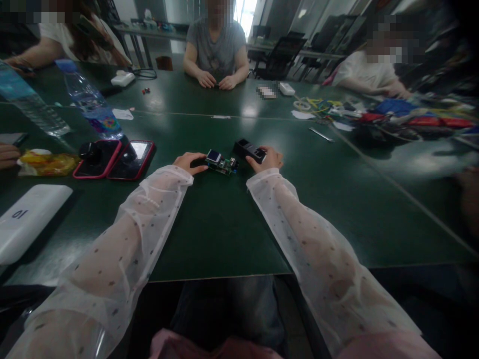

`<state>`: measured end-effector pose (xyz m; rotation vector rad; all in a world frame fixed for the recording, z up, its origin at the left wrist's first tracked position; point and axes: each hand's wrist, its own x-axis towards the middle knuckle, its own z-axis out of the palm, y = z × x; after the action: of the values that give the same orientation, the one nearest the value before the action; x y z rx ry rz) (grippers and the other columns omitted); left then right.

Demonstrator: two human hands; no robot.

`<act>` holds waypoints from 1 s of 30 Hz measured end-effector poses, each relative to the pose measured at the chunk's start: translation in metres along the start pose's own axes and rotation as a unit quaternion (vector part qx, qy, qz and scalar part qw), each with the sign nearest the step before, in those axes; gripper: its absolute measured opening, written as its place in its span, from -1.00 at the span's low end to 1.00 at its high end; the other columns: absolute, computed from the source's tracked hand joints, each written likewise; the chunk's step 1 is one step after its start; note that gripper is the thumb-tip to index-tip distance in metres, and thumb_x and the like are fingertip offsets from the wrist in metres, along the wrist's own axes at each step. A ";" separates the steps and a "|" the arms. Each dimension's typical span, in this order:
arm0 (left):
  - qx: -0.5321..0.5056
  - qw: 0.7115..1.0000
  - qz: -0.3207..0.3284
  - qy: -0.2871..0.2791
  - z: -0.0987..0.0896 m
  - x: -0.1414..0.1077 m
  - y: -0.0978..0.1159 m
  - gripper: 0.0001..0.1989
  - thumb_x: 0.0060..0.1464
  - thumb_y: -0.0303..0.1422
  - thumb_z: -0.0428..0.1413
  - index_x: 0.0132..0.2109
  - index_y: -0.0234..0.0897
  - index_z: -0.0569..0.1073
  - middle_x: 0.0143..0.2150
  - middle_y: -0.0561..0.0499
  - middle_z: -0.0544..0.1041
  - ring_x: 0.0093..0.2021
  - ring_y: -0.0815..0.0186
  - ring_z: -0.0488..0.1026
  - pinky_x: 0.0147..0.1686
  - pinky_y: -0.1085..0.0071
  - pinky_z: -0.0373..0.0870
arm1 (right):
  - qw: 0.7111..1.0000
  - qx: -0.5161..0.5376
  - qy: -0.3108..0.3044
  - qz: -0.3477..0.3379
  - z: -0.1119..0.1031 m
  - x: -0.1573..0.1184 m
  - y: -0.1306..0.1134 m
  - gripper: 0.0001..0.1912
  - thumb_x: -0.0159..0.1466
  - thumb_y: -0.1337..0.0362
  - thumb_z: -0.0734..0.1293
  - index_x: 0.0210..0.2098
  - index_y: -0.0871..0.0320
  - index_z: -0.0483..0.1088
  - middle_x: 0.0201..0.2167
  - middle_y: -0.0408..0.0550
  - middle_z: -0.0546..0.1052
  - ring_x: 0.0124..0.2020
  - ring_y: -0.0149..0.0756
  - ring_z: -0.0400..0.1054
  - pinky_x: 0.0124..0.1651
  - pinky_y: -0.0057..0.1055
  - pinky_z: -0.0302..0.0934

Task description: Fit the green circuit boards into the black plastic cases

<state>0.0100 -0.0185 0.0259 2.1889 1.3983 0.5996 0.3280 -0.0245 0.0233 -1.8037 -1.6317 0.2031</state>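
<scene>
While the left hand (188, 162) pinches the left end of a bare green circuit board (223, 166) with a small dark screen (214, 155), thumb and fingers closed on it, the right hand (271, 158) is clamped around the right end of a black box-shaped plastic case (247, 148). Board and case are just beside each other between the hands; can't tell if either touches the dark green tabletop (217, 234). Two red-rimmed phones (129, 167) lie left of the left hand, blue-capped clear plastic bottle (92, 107) just behind them.

Bottle (90, 102) (blue-capped) near yellow packet (50, 163)
</scene>
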 end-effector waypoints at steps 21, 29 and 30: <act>0.024 0.999 0.002 0.026 0.006 0.006 -0.008 -0.58 0.12 -0.13 0.23 0.11 -0.12 0.56 0.18 -0.08 0.56 0.26 0.02 0.41 0.28 0.02 0.30 | 1.000 -0.013 0.001 0.026 0.004 0.002 0.002 -0.38 0.11 0.06 0.46 0.11 0.08 0.30 0.16 0.15 0.43 0.27 0.21 0.12 0.21 0.15 0.05; 0.037 0.999 0.005 0.029 0.006 0.006 -0.008 -0.57 0.12 -0.12 0.23 0.10 -0.15 0.56 0.17 -0.11 0.56 0.24 -0.01 0.42 0.24 0.00 0.33 | 0.999 0.044 0.024 0.003 -0.002 -0.005 -0.004 -0.40 0.14 0.03 0.45 0.10 0.11 0.30 0.09 0.19 0.43 0.24 0.19 0.20 0.24 0.21 0.10; 0.036 0.999 0.008 0.029 0.007 0.006 -0.009 -0.57 0.12 -0.10 0.23 0.10 -0.14 0.56 0.17 -0.11 0.56 0.24 -0.01 0.42 0.24 0.00 0.33 | 0.997 0.067 0.033 -0.016 -0.002 -0.006 -0.006 -0.39 0.15 0.02 0.44 0.11 0.11 0.29 0.09 0.19 0.43 0.22 0.17 0.23 0.24 0.18 0.13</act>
<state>0.0101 -0.0105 0.0158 2.2568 1.4539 0.6327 0.3231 -0.0311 0.0267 -1.6651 -1.5625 0.2296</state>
